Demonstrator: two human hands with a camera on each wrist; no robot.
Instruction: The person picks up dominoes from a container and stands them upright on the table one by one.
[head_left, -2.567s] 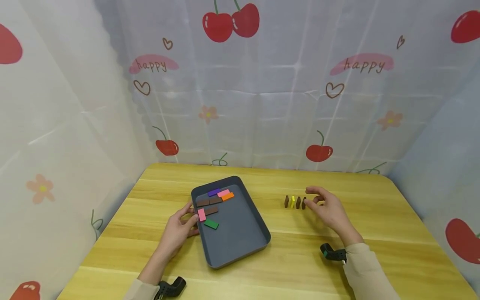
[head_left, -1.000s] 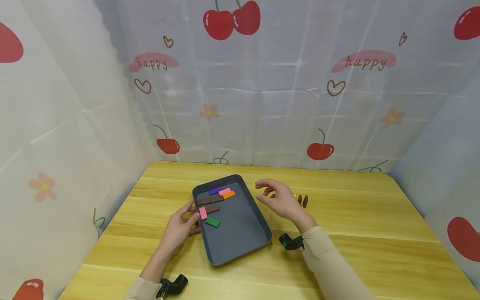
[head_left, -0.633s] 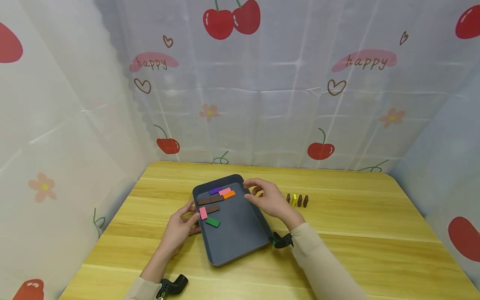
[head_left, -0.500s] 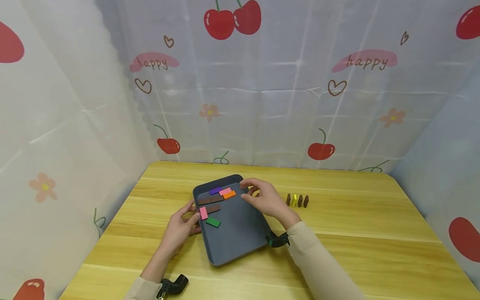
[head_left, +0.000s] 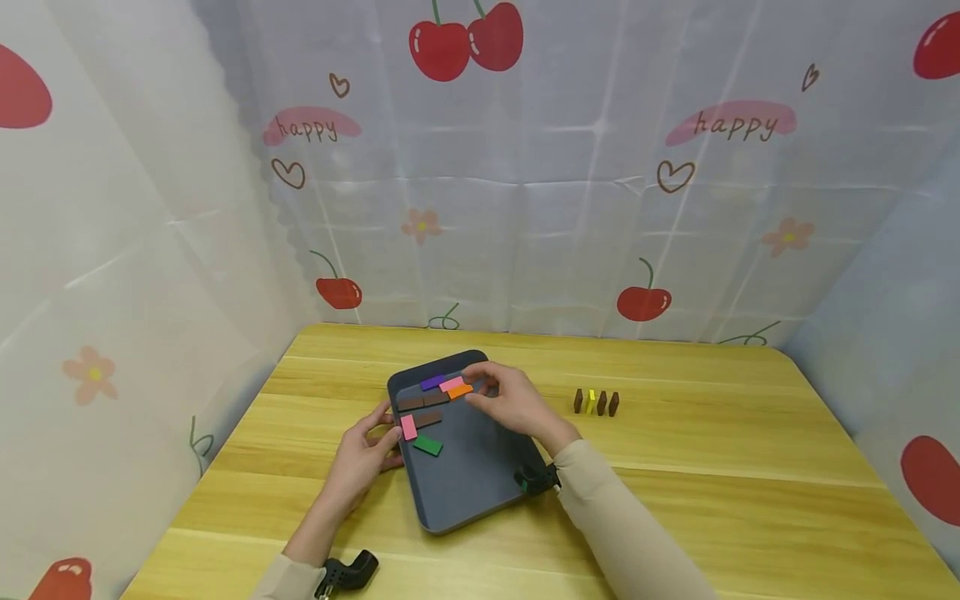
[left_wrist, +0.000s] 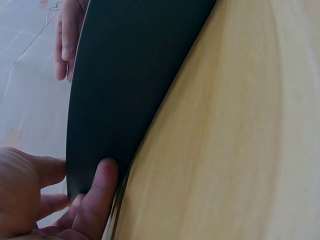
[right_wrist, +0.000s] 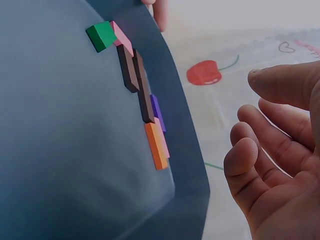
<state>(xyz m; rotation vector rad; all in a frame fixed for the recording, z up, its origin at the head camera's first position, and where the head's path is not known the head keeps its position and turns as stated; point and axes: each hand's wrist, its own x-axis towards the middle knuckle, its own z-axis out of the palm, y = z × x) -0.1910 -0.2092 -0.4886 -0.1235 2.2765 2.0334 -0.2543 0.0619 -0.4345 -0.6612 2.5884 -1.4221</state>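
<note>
Orange block lies flat in the grey tray, alongside a pink block, near the far end. Right hand is over the tray just beside the orange block; the right wrist view shows thumb and fingers parted, loosely bent, holding nothing, clear of the block. Left hand grips the tray's left edge. Four small blocks stand in a row on the table, right of the tray.
</note>
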